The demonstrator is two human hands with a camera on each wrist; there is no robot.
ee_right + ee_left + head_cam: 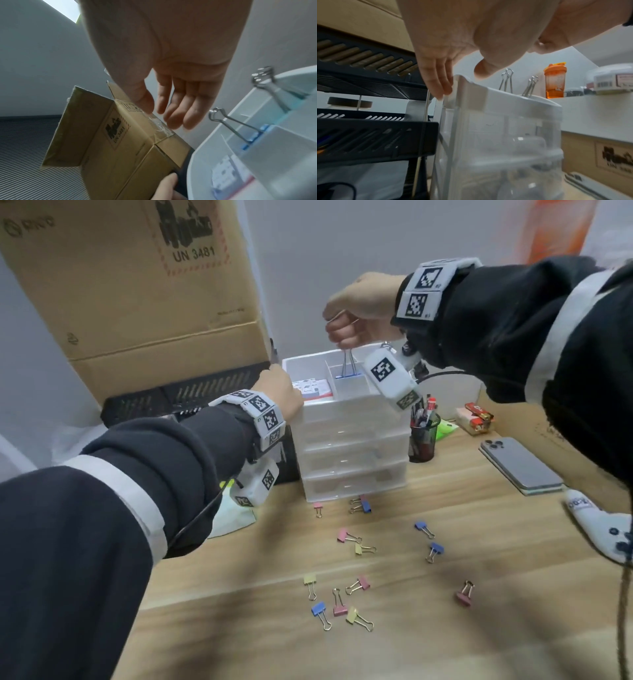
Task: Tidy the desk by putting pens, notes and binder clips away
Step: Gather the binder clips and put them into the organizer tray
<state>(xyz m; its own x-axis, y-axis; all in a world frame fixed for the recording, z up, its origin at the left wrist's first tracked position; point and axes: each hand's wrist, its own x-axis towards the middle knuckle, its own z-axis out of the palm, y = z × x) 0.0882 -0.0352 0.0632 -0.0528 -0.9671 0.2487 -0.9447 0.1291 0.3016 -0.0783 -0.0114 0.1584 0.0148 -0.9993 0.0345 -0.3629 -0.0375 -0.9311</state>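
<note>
A white drawer organizer stands on the wooden desk. Its open top tray holds a stack of notes on the left and a blue binder clip standing upright in a middle compartment. My right hand hovers just above that clip. In the right wrist view the right hand has relaxed fingers with nothing in them, and the blue clip sits apart from them. My left hand rests on the tray's left corner, its straight fingers lying against the side. Several coloured binder clips lie loose on the desk.
A black mesh pen cup with pens stands right of the organizer, then a phone and a red pack. A black paper rack and a big cardboard box stand to the left. A white controller lies at the right edge.
</note>
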